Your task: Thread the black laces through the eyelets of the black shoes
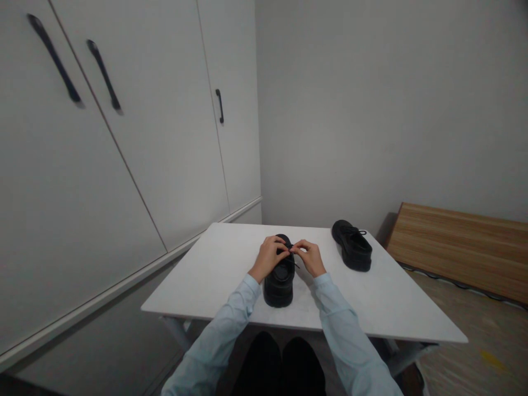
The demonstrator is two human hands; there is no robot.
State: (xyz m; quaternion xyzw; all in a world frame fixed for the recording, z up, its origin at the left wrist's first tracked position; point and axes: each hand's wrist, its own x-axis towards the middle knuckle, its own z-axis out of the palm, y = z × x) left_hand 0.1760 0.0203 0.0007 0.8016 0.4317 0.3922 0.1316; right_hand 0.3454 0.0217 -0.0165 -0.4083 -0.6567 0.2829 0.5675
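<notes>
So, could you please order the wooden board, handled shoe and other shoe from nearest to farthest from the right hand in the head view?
1. Handled shoe, just left of the right hand.
2. Other shoe, right, on the table.
3. Wooden board, farther right, past the table.

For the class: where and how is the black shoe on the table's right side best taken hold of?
Probably by the heel, coming from above on the person's side. The shoe stands on its sole, toe pointing away and heel towards the wearer of the camera, with its opening upward, so a thumb could likely hook inside while fingers press the back.
</notes>
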